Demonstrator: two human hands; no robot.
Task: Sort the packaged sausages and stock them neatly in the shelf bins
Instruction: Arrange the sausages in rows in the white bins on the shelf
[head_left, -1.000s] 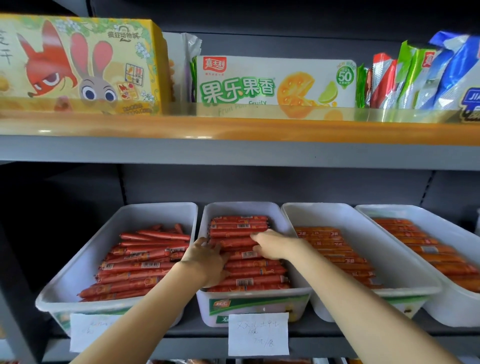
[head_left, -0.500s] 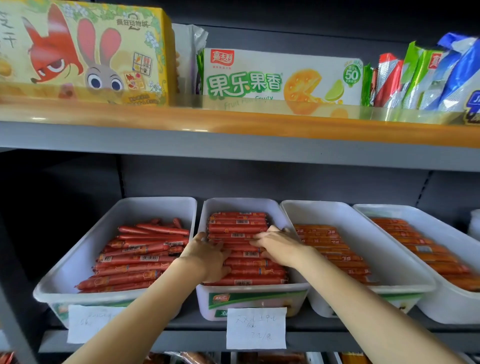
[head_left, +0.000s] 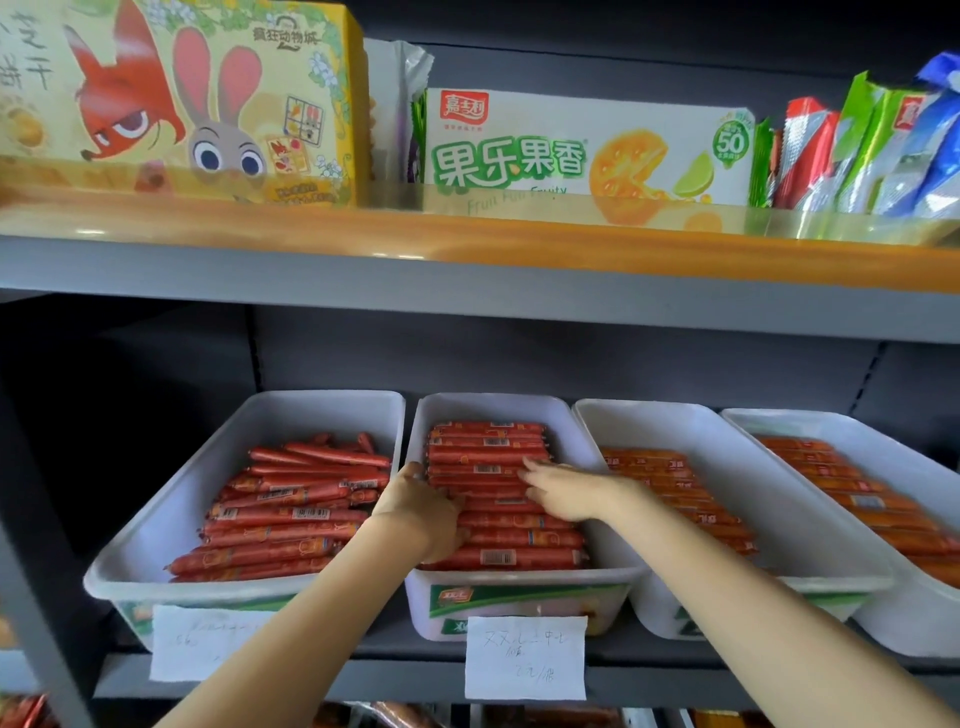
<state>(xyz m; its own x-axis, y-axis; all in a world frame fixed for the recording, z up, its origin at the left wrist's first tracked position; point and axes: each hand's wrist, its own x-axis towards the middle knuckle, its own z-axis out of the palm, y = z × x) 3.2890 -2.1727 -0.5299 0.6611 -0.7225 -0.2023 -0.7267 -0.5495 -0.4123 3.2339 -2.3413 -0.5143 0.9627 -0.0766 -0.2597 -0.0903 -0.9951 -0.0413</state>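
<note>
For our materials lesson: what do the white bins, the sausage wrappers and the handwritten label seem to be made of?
White bins: likely plastic, matte and slightly see-through at the rims.
Sausage wrappers: probably thin glossy plastic film, with printed barcodes and light sheen.
Handwritten label: looks like plain paper, flat, matte, ink-marked.

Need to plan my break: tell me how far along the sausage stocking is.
Done: the two right bins hold flat, even rows. In hand: both the left hand and right hand press on the sausages in the second bin. Left: the leftmost bin, whose sausages lie crooked.
</note>
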